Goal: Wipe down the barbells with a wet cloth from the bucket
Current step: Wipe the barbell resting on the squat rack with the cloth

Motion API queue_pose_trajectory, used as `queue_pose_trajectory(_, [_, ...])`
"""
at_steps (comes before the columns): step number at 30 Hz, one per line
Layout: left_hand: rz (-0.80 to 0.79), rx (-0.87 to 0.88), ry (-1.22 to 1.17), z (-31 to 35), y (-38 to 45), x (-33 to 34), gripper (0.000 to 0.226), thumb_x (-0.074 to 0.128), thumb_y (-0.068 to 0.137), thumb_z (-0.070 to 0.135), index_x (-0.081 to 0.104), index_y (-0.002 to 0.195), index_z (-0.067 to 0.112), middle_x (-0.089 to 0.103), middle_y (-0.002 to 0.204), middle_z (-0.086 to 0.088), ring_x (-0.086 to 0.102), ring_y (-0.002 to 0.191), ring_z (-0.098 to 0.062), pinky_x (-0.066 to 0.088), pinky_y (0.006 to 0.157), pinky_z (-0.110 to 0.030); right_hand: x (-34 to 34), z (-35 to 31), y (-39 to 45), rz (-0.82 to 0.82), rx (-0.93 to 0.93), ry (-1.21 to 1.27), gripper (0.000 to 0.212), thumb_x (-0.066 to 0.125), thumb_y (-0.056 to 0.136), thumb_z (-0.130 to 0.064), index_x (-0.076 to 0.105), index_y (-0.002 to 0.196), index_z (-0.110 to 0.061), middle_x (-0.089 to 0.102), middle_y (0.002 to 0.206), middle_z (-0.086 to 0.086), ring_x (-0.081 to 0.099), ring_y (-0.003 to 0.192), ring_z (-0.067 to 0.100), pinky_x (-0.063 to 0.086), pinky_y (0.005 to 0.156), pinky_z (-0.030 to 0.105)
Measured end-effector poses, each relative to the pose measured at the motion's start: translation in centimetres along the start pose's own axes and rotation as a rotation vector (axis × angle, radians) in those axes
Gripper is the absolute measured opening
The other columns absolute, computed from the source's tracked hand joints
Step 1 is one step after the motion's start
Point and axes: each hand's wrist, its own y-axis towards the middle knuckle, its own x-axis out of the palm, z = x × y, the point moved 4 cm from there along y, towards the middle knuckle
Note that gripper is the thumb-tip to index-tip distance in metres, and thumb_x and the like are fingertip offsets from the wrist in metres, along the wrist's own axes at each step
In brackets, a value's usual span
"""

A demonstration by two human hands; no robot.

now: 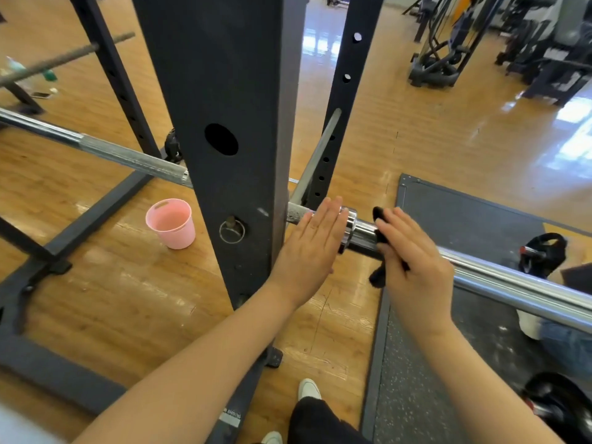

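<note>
A chrome barbell lies across a black squat rack, running from far left to lower right. My left hand lies flat with straight fingers over the bar just beside its collar, right of the rack post. My right hand holds a black cloth against the barbell's sleeve, fingers extended over the cloth, with a cloth end hanging below the bar. A pink bucket stands on the wooden floor left of the post.
The thick black rack upright stands directly ahead, with a second holed upright behind it and base beams on the floor. A grey rubber mat lies right. A kettlebell stands under the bar. Gym machines fill the far right.
</note>
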Motion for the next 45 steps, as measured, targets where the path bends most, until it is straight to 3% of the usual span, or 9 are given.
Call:
queue_pose_trajectory(8, [0.005, -0.037, -0.013, 0.7, 2.8, -1.0, 0.054, 0.037, 0.091, 0.005, 0.021, 0.142, -0.003, 0.025, 0.152, -0.023, 0.025, 0.141, -0.031, 0.017, 0.114, -0.038, 0.3, 1.3, 0.5, -0.013, 0.097, -0.026, 0.032, 0.059, 0.082, 0.002, 0.064, 0.114, -0.001, 0.054, 0.121, 0.000, 0.051, 0.120, 0.021, 0.030, 0.107, 0.015])
queue_pose_trajectory(12, [-0.462, -0.058, -0.057, -1.0, 5.3, -1.5, 0.108, 0.072, 0.080, 0.034, -0.005, 0.150, 0.007, -0.001, 0.159, -0.009, -0.002, 0.146, -0.026, 0.007, 0.117, -0.039, 1.4, 0.5, 2.1, -0.031, 0.075, -0.021, 0.032, 0.057, 0.083, 0.000, 0.065, 0.113, 0.001, 0.058, 0.120, 0.005, 0.052, 0.119, 0.024, 0.030, 0.106, 0.014])
queue_pose_trajectory(18, [-0.253, -0.182, 0.174, -0.7, 1.9, -1.1, 0.093, 0.049, 0.095, 0.038, -0.021, 0.142, -0.001, -0.018, 0.154, -0.022, -0.018, 0.142, -0.035, -0.007, 0.115, -0.042, 4.8, -0.8, 2.0, -0.242, -0.308, -0.140, 0.029, 0.051, 0.084, -0.002, 0.069, 0.107, -0.002, 0.066, 0.115, 0.013, 0.057, 0.116, 0.030, 0.043, 0.101, 0.040])
queue_pose_trajectory(21, [-0.058, -0.241, 0.129, -0.3, -1.0, 0.2, 0.093, 0.070, 0.079, 0.017, 0.009, 0.145, -0.005, 0.022, 0.152, -0.025, 0.016, 0.141, -0.033, 0.014, 0.112, -0.039, 4.3, -0.1, -0.7, -0.330, -0.462, -0.204, 0.031, 0.050, 0.083, -0.001, 0.069, 0.107, -0.006, 0.065, 0.117, 0.010, 0.055, 0.119, 0.027, 0.045, 0.099, 0.045])
queue_pose_trajectory(26, [-0.009, -0.228, 0.119, -0.1, -2.3, 0.5, 0.107, 0.085, 0.057, 0.018, 0.022, 0.140, -0.006, 0.032, 0.147, -0.024, 0.026, 0.136, -0.032, 0.023, 0.108, -0.039, 4.5, -0.5, 2.9, -0.133, -0.061, -0.150, 0.028, 0.055, 0.084, -0.001, 0.067, 0.109, 0.001, 0.065, 0.116, 0.015, 0.053, 0.120, 0.029, 0.038, 0.103, 0.034])
queue_pose_trajectory(32, [-0.043, -0.276, 0.064, 0.1, -2.3, 0.1, 0.100, 0.084, 0.057, 0.019, 0.032, 0.139, -0.007, 0.039, 0.144, -0.024, 0.032, 0.134, -0.031, 0.025, 0.107, -0.039, 4.2, 0.3, -1.0, -0.381, -0.471, -0.198, 0.034, 0.047, 0.084, 0.000, 0.068, 0.109, -0.006, 0.065, 0.118, 0.010, 0.053, 0.120, 0.025, 0.041, 0.103, 0.043])
queue_pose_trajectory(35, [-0.081, -0.286, 0.073, -0.1, -2.6, 0.0, 0.106, 0.082, 0.058, 0.020, 0.022, 0.141, -0.008, 0.031, 0.146, -0.026, 0.035, 0.135, -0.035, 0.024, 0.108, -0.040, 3.1, 0.3, -0.8, -0.297, -0.299, -0.112, 0.032, 0.049, 0.084, -0.002, 0.068, 0.108, -0.006, 0.065, 0.117, 0.009, 0.054, 0.119, 0.022, 0.039, 0.104, 0.037])
queue_pose_trajectory(38, [-0.169, -0.264, 0.132, 0.3, -2.9, -0.2, 0.102, 0.068, 0.080, 0.030, -0.002, 0.145, -0.008, -0.002, 0.150, -0.028, 0.005, 0.141, -0.037, 0.004, 0.111, -0.041, 3.4, -1.7, 3.0, -0.166, -0.019, -0.123, 0.025, 0.058, 0.083, 0.000, 0.070, 0.105, -0.003, 0.068, 0.111, 0.011, 0.059, 0.112, 0.025, 0.044, 0.097, 0.033])
queue_pose_trajectory(45, [-0.140, -0.259, 0.151, 0.2, -2.6, -1.1, 0.083, 0.064, 0.078, 0.032, 0.022, 0.142, -0.002, 0.013, 0.146, -0.022, 0.034, 0.137, -0.033, 0.016, 0.110, -0.038, 8.1, -4.1, 5.6, -0.698, -0.201, -0.532, 0.024, 0.048, 0.092, -0.011, 0.070, 0.101, -0.009, 0.068, 0.100, 0.005, 0.058, 0.103, 0.024, 0.039, 0.097, 0.036])
